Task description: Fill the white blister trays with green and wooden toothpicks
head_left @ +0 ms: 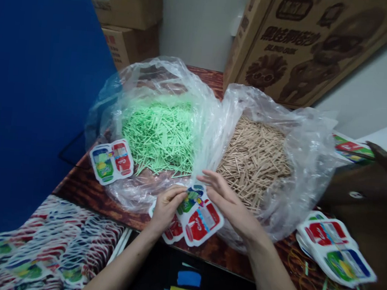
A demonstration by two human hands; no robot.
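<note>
My left hand [165, 208] pinches the upper left edge of a die-cut printed packet [203, 222] with a red and a green jar picture. Under it lies a second such packet [173, 232], partly covered. At the packet's upper right is my right hand [230, 207], its fingers stretched out and apart; whether it touches the packet I cannot tell. Just beyond the hands, thin green sticks [162, 133] fill one clear plastic bag [204, 96]. Beside them, brown sticks [255, 157] lie in another clear bag [310, 150].
Another printed packet [111, 161] rests on the left bag's edge. A stack of packets [336, 250] sits right, near rubber bands [305, 285] and loose sticks. Many packets [66, 237] stand packed at lower left. Cardboard boxes [290, 45] and a blue panel [33, 81] border the table.
</note>
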